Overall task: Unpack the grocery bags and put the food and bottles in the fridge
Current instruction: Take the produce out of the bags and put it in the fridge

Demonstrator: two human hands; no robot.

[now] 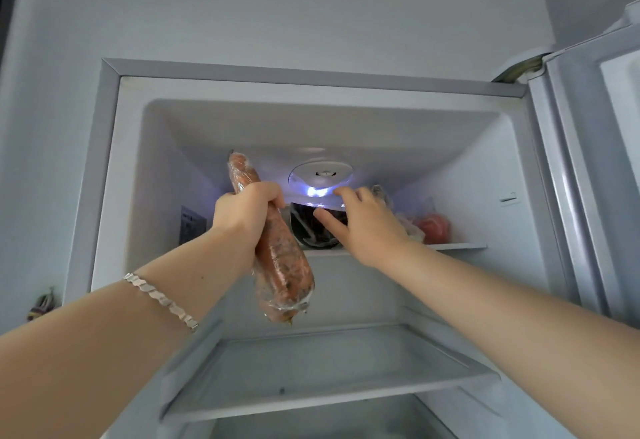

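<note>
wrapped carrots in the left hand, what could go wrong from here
The left hand grips the long plastic-wrapped orange carrots above their middle only, so the lower end could slip free. The top shelf holds a dark lidded container that the right hand touches; pushing it might squash the bagged red food beside it.

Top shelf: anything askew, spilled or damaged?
Nothing stands out. The bowl sits level on the shelf, the right hand touching it; the bag beside it looks intact, no spill. Left hand grips wrapped carrots.
</note>
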